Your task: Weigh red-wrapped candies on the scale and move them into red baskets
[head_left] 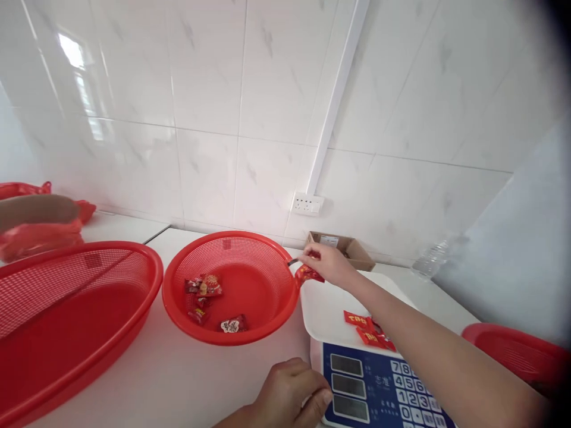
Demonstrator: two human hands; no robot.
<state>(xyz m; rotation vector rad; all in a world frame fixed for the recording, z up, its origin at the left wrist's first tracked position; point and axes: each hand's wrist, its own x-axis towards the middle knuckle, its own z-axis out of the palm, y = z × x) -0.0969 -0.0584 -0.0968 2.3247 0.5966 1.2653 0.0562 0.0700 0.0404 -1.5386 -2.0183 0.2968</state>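
Note:
My right hand [331,264] is closed on a small red wrapped candy [309,274], over the right rim of a round red plastic basket [247,291]. A small dark strip [293,261] shows at its fingertips. Several wrapped candies [209,286] lie in that basket, mostly at its left side. Under my right forearm, more red candy packets [369,333] rest on the white pan [328,309] of a digital scale [379,380]. My left hand [294,393] is curled into a loose fist beside the scale's left front edge, with nothing visible in it.
A bigger red basket [154,279] stands at left. Beyond it, another person's arm [38,211] is by a red plastic bag [42,238]. Behind the scale are a cardboard box [361,255] and clear plastic [430,261]. Another red basket [504,339] is at right. A tiled wall rises behind.

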